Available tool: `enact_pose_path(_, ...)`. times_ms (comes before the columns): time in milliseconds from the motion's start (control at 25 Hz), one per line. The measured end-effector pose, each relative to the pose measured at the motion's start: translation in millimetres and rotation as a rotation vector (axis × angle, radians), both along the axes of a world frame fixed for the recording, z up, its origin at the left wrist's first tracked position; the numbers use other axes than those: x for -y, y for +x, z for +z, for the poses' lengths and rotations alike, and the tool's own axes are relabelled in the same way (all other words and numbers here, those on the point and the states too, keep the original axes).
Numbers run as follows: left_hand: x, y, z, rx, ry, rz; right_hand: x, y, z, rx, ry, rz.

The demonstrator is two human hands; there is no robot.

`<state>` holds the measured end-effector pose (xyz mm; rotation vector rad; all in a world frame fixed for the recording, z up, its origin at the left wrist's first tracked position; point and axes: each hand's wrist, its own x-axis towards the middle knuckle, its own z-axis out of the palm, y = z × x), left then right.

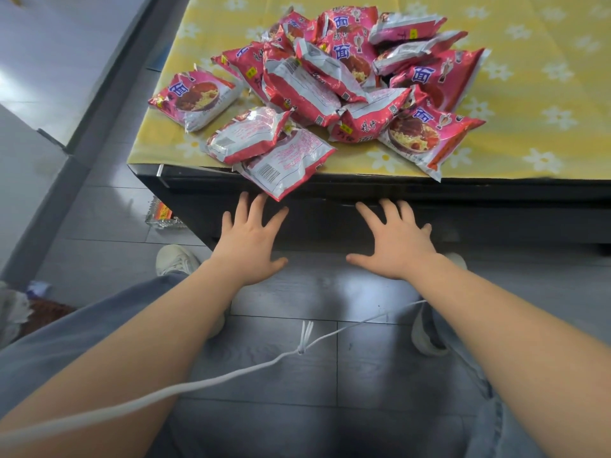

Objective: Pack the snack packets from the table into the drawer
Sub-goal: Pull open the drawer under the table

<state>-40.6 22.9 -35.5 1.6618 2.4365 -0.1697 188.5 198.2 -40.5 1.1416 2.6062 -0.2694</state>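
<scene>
While your two hands are spread against the dark front below the desk edge, the stock reads as follows.

- Left hand point(251, 239): released, fingers straight and fanned, laid against the drawer point(322, 223) and grasping nothing.
- Right hand point(396, 242): likewise released, fingers splayed on the same drawer front, well apart from the left hand and grasping nothing.
- Snack packets point(330, 77): a loose heap of pink and silver packs, all on the desk point(496, 188) and none in the drawer. Some lie picture side up, others show barcodes.
- Overhanging packet point(284, 163): barcode side up, with its lower corner past the desk edge, just above your left fingertips. You cannot tell whether it touches them.
- Single packet point(195, 97): picture side up, lying just left of the heap near the desk corner.
- Cloth point(529, 61): yellow with white flowers, covering the desk top under the packets.
- Floor point(297, 292): grey tiles. A shiny wrapper point(162, 214) lies beside the desk's left corner.
- White cord point(231, 375): crosses in front of your forearms, with a knot at mid-span.
- Pale shoe point(177, 259): shows behind your left wrist.
</scene>
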Motion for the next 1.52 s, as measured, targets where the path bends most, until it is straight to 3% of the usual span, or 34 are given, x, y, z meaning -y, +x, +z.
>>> enact_pose_path(320, 31, 25, -5, -0.041, 0.015, 0.018, 41, 19, 6, 0.206, 0.043, 0.067)
enact_pose_path(440, 42, 28, 3, -0.065, -0.009, -0.003, 46, 12, 15, 0.196, 0.089, 0.078)
enact_pose_path(600, 53, 37, 16, -0.028, -0.075, -0.021, 58, 7, 21, 0.120, -0.090, 0.150)
enact_pose_path(760, 69, 53, 23, 0.010, -0.140, -0.010, 83, 24, 18, 0.206, -0.209, 0.195)
enact_pose_path(960, 90, 71, 28, 0.173, -0.355, -0.038, 112, 44, 24, 0.215, -0.298, 0.215)
enact_pose_path(1120, 102, 79, 33, 0.327, -0.390, -0.033, 134, 55, 32, 0.242, -0.389, 0.215)
enact_pose_path(1520, 128, 119, 38, 0.489, -0.618, -0.090, 175, 76, 52, 0.371, -0.558, 0.287)
